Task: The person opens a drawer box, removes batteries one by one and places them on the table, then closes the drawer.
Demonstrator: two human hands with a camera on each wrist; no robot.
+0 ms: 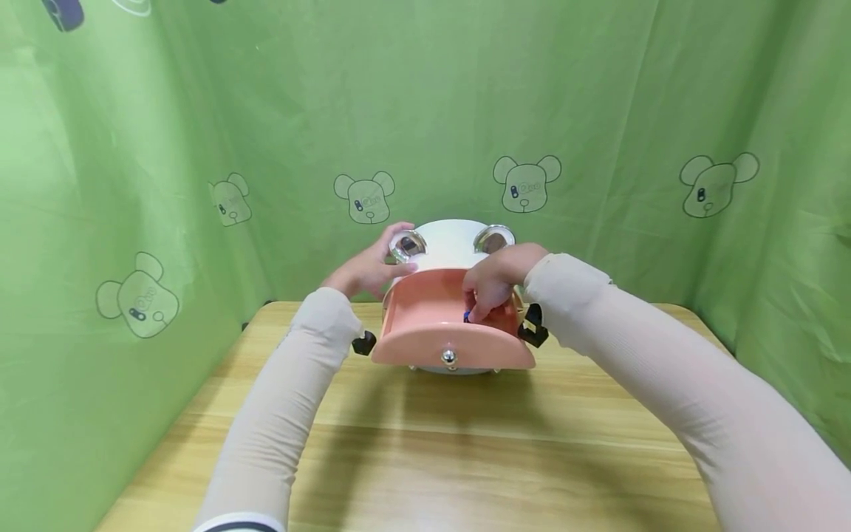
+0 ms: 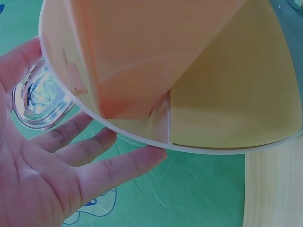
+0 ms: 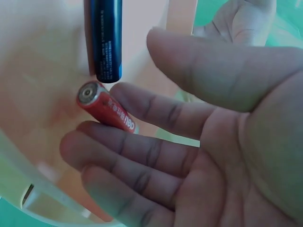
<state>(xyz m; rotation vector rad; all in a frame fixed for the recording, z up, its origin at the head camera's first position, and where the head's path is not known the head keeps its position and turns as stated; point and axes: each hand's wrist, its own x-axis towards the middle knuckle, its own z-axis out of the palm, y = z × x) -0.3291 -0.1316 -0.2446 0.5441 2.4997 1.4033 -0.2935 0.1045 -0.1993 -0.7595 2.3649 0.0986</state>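
A white, rounded storage box (image 1: pixel 452 235) with silver rings on top stands on the table, its pink drawer (image 1: pixel 452 343) pulled out. At its upper left, my left hand (image 1: pixel 372 267) rests around one silver ring (image 1: pixel 408 245), its fingers fairly straight against the rim in the left wrist view. My right hand (image 1: pixel 495 281) reaches down into the drawer. In the right wrist view its fingers are extended, with the index fingertip touching a red battery (image 3: pixel 108 108) lying beside the middle finger. A dark blue battery (image 3: pixel 106 42) lies just above the red one, apart from the thumb.
The wooden table (image 1: pixel 425 451) stretches in front of the box. A green curtain (image 1: pixel 439 96) with bear-head prints hangs behind and at both sides. A silver knob (image 1: pixel 449 357) sticks out from the drawer front. Black clips (image 1: pixel 533 326) are seen beside both wrists.
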